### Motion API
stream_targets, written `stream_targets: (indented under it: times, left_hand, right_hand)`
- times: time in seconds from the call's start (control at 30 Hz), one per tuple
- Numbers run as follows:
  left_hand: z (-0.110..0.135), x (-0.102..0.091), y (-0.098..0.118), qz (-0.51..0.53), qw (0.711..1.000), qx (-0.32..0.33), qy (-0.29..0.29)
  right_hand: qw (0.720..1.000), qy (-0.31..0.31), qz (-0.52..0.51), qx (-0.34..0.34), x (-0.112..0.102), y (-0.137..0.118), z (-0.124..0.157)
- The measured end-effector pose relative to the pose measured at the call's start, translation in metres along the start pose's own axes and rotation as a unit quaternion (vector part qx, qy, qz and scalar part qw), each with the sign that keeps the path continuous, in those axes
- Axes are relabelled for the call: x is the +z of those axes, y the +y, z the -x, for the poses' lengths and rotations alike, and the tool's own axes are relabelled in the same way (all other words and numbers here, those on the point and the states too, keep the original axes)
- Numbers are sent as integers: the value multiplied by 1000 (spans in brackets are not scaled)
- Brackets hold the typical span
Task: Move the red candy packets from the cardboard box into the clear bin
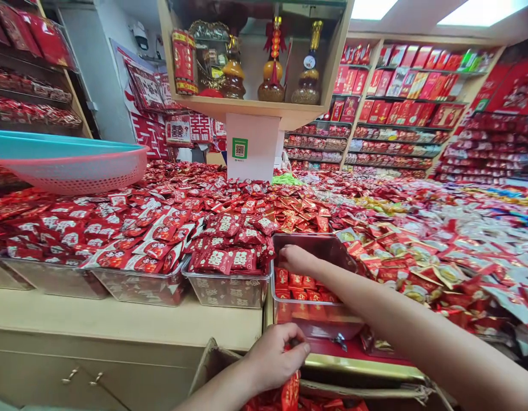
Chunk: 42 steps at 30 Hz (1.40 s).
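My left hand (pixel 277 353) is closed, thumb against fingers, on a small red wrapped packet (pixel 291 393) with gold print. It is above an open cardboard box (pixel 206 365) with more red packets inside. My right hand (pixel 297 260) reaches into a clear plastic bin (pixel 310 317), near its left wall. Its fingers are curled downward, and what they hold is hidden. Red-and-gold packets (pixel 304 282) lie in rows in the front of that bin, below the right hand.
Left of the bin stands another clear bin (pixel 229 291) heaped with dark red packets. Heaps of wrapped packets (pixel 418 257) spread across the counter at right. A pink basket (pixel 96 171) rests on packets at left. A wooden display cabinet (pixel 255 108) overhangs the counter.
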State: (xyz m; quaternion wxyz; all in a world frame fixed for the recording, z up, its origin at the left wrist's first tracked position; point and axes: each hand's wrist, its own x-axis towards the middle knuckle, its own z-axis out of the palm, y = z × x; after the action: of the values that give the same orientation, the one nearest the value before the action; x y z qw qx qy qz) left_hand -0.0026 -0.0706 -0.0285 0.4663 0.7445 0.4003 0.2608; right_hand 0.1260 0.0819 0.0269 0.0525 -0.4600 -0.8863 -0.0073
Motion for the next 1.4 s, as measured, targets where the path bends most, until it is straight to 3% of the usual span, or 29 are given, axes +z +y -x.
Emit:
stream_targets:
  times: [0.1,0.17,0.23,0.3,0.4,0.53,0.63,0.7,0.77,0.9,1.0,1.17,1.27,1.33,1.4]
  left_hand:
    - [6,-1,2,30,996,70,49]
    - [9,-3,5,58,985,118,110]
    - [11,-4,10,78,965,166,187]
    - [11,-4,14,89,942,206,248]
    - [12,1,18,111,933,226,259]
    - [13,9,20,129,944,209,221]
    - [12,9,20,142,960,169,172]
    - [11,7,18,118,974,138,137]
    - [10,7,16,85,981,117,132]
    - [8,11,16,116,978,88,149]
    - [10,11,20,202,974,53,92]
    - [11,4,26,320,944,-64,-48]
    - [11,1,26,340,927,-108,-113]
    - [10,2,25,352,928,-67,-100]
    - [8,5,24,344,938,-7,-42]
  right_hand:
    - [995,78,-52,20,-38,-19,34]
    - [966,181,-183,24,-52,-42,74]
    - [933,221,-283,32,-50,-70,119]
    - [918,214,-325,75,-34,-93,159]
    - [871,184,-433,144,-1,-112,191]
    - [752,84,-635,155,29,-110,193]
    - [713,68,-681,153,34,-103,191]
    - [715,77,-679,148,35,-99,193]
    - [739,84,-653,142,36,-96,196]
    - [869,146,-461,105,35,-90,202]
    - [920,187,-339,63,33,-85,205]
    - [931,220,-291,-18,39,-77,205]
    - [923,234,-305,-17,45,-76,203]
    - [899,259,-352,31,46,-77,202]
    - [843,269,-454,100,47,-80,200]
